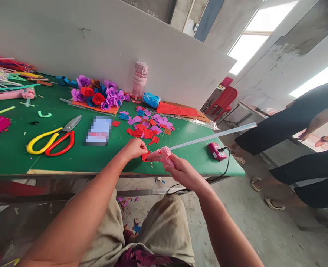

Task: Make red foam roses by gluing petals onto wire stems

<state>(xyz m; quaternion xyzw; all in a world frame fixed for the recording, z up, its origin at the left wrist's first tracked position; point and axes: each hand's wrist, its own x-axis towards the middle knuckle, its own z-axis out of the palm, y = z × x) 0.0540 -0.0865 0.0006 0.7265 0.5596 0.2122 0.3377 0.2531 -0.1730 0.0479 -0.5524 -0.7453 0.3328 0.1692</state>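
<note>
At lower centre of frame, the left hand (138, 148) pinches a red piece (145, 156); the right hand (183, 170), to its right, grips a pink glue gun (160, 154), long axis running leftward, tip at the piece; contact unconfirmed

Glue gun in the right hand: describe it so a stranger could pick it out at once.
Start at the green table and go to its near edge, where the right hand grips a pink glue gun pointed at a red piece. A long, clear stick juts from its back; unlike the other pink gun, lying at the table's left, this one is held.
</note>
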